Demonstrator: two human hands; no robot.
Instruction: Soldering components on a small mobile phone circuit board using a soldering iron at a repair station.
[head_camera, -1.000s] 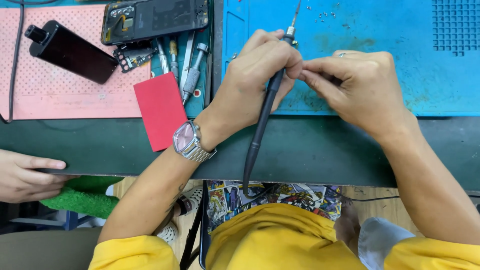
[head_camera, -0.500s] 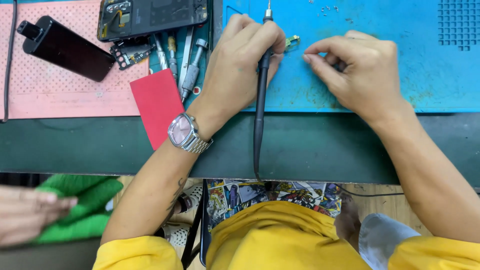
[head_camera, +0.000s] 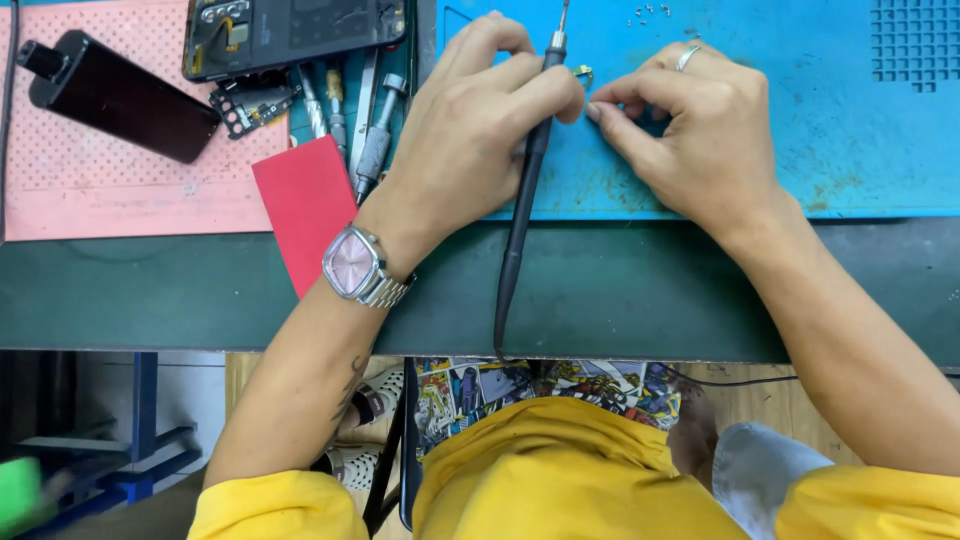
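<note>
On the pink mat (head_camera: 120, 200) lies a black phone (head_camera: 120, 95). The left hand (head_camera: 470, 120) grips a black soldering pen (head_camera: 525, 200), its long axis pointing away, just left of a tiny brass part (head_camera: 583, 72) pinched by the right hand (head_camera: 700, 130) on the blue mat (head_camera: 860, 130).

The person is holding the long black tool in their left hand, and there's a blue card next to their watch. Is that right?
Not quite. The head view shows the card beside the watch is red, not blue. The left hand does hold the long black tool.
</note>
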